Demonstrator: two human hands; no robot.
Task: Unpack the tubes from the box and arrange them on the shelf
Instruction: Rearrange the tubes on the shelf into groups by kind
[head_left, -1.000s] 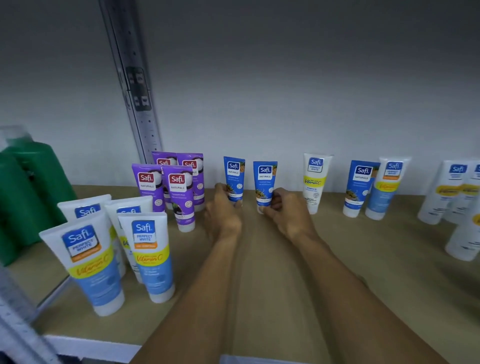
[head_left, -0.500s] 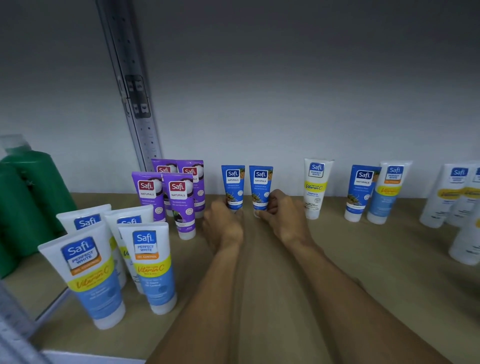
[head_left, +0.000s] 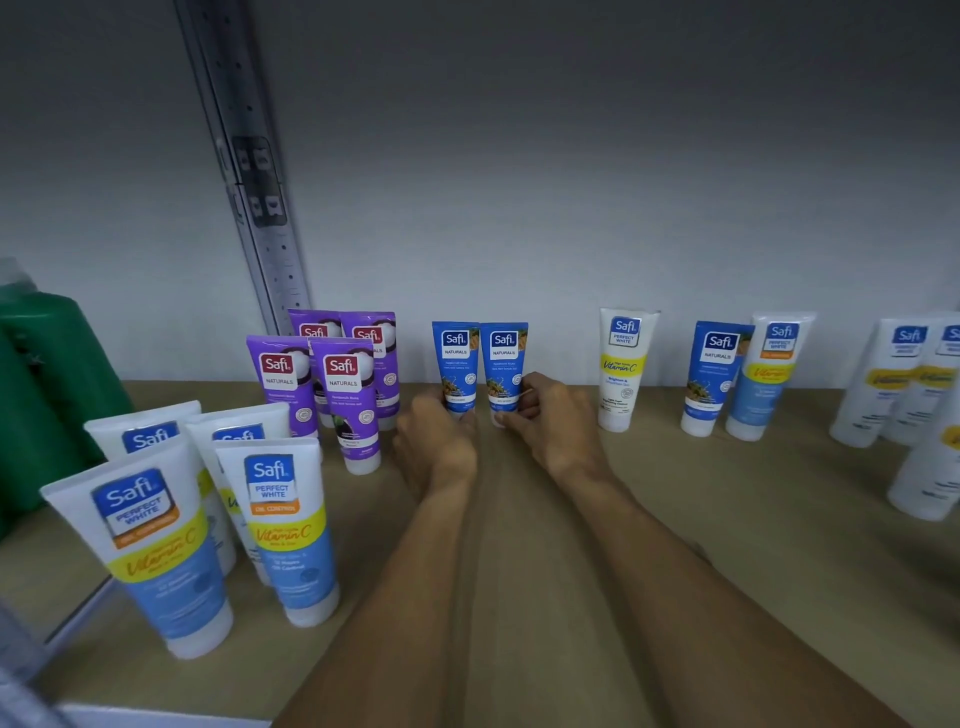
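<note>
Our left grip (head_left: 436, 441) holds the left blue tube (head_left: 455, 358), and our right grip (head_left: 550, 421) pinches the right blue tube (head_left: 504, 358), mid-frame on the shelf (head_left: 727, 499). We seem to be lining them up; next, let go softly.

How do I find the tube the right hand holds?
Find the grey metal shelf post at the back. Right of the purple plastic tubes beside it stand two small blue plastic tubes. Yours is the right one of the pair, which the right hand grips.
</note>
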